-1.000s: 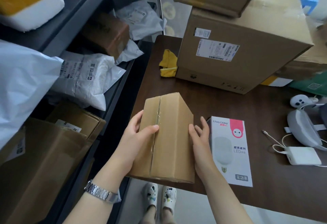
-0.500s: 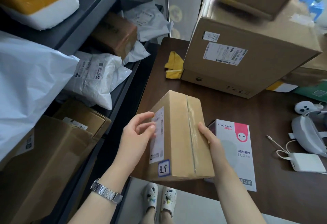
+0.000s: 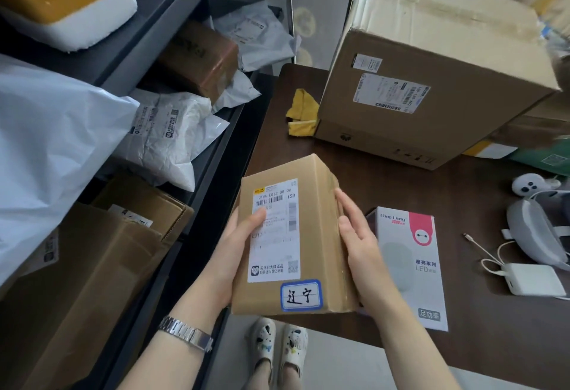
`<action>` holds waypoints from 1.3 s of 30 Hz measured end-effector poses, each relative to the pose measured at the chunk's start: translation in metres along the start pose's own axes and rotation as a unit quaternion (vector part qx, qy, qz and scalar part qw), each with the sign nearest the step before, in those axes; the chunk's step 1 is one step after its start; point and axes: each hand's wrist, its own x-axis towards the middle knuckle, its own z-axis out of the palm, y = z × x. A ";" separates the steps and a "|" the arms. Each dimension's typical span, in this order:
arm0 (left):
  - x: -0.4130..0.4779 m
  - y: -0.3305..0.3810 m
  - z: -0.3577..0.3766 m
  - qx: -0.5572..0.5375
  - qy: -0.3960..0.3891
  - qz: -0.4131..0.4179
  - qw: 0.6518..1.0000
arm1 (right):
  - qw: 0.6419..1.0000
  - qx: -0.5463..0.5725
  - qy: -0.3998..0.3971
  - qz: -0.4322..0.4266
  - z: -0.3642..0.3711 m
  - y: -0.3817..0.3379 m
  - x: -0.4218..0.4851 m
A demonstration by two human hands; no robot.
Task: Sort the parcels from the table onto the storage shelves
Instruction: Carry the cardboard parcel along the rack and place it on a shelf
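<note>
I hold a small brown cardboard parcel [image 3: 314, 229] over the near left corner of the dark wooden table [image 3: 462, 192]. Its white shipping label and a blue-edged handwritten sticker face up. My left hand [image 3: 237, 251] grips its left side with the thumb on the label. My right hand [image 3: 354, 244] presses against its right side. The grey metal storage shelves [image 3: 172, 35] stand to the left, filled with white poly bags and brown boxes.
A large cardboard box [image 3: 431, 81] stands at the back of the table with a yellow cloth [image 3: 303, 112] beside it. A white LED bulb box [image 3: 413, 266] lies right of the parcel. A white charger [image 3: 530, 278], cable and grey headset [image 3: 536, 232] lie at the right edge.
The parcel has been turned in both hands so that the labelled face now points up. My left thumb has come to rest on the label.
</note>
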 end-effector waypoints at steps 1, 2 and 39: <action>0.000 0.002 0.001 0.004 -0.005 0.019 1.000 | 1.000 -0.013 -0.008 0.001 0.004 -0.003 0.000; 0.000 0.005 0.002 0.013 -0.008 0.040 0.999 | 1.000 -0.009 -0.016 0.003 0.006 -0.005 -0.001; -0.055 0.029 0.019 0.082 0.075 0.209 0.971 | 0.990 0.121 -0.035 -0.063 0.034 -0.040 -0.023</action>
